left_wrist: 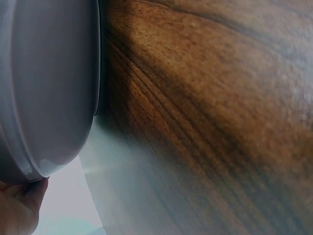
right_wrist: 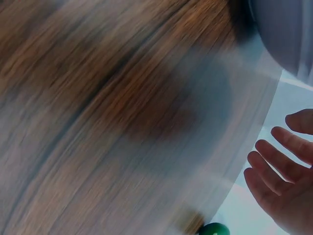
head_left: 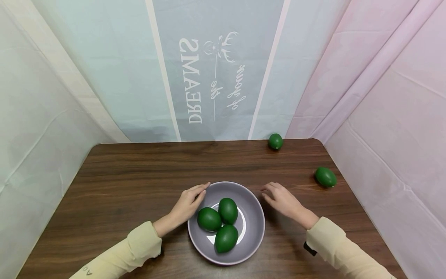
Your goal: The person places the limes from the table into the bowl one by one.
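Observation:
A grey-purple bowl (head_left: pixel 252 232) stands near the front of the table with three dark green limes (head_left: pixel 226 238) grouped inside. My left hand (head_left: pixel 186 203) holds the bowl's upper-left rim, thumb over the edge and fingers along the outside. The left wrist view catches fingertips (left_wrist: pixel 39 188) right against the rim, beside the bowl's outer wall (left_wrist: pixel 54 83). To the right of the bowl, my right hand (head_left: pixel 283 199) hovers with nothing in it. Its fingers (right_wrist: pixel 276 161) are spread and slightly bent in the right wrist view, apart from the bowl (right_wrist: pixel 283 34).
One more lime (head_left: pixel 275 142) sits at the table's back edge, right of centre. Another lime (head_left: pixel 325 177) lies near the right edge. The dark wooden table (head_left: pixel 146 170) is bordered by hanging cloth (head_left: pixel 223 128) at the back and both sides.

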`<state>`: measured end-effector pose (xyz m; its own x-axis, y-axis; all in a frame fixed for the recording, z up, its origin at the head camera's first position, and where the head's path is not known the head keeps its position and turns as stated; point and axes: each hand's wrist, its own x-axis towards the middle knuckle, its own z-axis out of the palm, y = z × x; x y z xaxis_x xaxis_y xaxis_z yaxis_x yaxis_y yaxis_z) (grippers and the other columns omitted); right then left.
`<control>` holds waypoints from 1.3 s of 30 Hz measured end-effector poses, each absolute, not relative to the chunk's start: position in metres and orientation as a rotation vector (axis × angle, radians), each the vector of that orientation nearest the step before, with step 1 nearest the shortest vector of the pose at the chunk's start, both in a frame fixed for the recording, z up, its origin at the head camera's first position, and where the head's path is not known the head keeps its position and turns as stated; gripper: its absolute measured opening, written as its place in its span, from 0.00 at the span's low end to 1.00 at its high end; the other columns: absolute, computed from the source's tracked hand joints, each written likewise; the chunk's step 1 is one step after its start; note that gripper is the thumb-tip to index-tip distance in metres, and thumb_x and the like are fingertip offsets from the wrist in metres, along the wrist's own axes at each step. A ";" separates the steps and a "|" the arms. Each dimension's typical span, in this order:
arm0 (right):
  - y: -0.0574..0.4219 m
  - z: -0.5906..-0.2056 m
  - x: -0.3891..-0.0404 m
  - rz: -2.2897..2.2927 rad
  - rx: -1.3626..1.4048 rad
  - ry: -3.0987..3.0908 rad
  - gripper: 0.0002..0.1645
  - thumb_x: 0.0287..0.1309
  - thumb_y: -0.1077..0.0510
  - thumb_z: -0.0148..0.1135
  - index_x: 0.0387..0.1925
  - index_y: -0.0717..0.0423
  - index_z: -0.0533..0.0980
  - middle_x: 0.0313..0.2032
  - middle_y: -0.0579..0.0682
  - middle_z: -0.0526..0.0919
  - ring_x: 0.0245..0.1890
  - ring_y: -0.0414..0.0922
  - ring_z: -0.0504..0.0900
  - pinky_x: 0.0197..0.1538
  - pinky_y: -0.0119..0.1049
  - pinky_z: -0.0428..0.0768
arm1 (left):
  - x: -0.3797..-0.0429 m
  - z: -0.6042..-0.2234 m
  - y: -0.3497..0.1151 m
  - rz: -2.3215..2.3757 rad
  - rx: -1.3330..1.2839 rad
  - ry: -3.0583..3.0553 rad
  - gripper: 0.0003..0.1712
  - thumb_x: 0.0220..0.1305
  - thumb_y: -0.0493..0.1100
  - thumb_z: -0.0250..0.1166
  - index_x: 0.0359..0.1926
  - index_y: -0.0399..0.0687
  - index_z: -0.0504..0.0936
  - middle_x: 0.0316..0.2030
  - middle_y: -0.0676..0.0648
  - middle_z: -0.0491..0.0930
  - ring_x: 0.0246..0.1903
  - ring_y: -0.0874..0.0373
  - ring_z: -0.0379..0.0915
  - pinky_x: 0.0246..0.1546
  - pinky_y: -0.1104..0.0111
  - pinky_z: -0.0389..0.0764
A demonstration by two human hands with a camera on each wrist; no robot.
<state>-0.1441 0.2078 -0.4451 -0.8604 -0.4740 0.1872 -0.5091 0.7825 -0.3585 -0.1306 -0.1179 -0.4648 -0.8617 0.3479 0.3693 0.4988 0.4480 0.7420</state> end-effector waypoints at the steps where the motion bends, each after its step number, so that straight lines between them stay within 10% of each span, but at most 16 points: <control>1: 0.210 -0.446 -0.145 0.592 0.798 -2.881 0.10 0.54 0.61 0.61 0.39 0.60 0.78 0.38 0.50 0.80 0.41 0.47 0.78 0.44 0.43 0.77 | -0.131 -0.465 -0.118 -1.383 -0.746 -2.532 0.17 0.66 0.37 0.53 0.53 0.36 0.76 0.50 0.43 0.77 0.52 0.53 0.72 0.52 0.60 0.73; 39: 0.270 -0.454 -0.149 0.251 0.602 -3.002 0.13 0.53 0.60 0.61 0.39 0.67 0.76 0.40 0.61 0.78 0.41 0.57 0.76 0.42 0.52 0.76 | -0.129 -0.466 -0.117 -1.356 -0.742 -2.517 0.17 0.66 0.37 0.53 0.54 0.36 0.76 0.49 0.42 0.77 0.51 0.52 0.73 0.50 0.59 0.73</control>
<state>-0.1486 0.2695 -0.4538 -0.9210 -0.3766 0.0998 -0.3879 0.9101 -0.1456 -0.1293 -0.1173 -0.4655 -0.8571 0.3387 0.3881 0.5104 0.4571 0.7284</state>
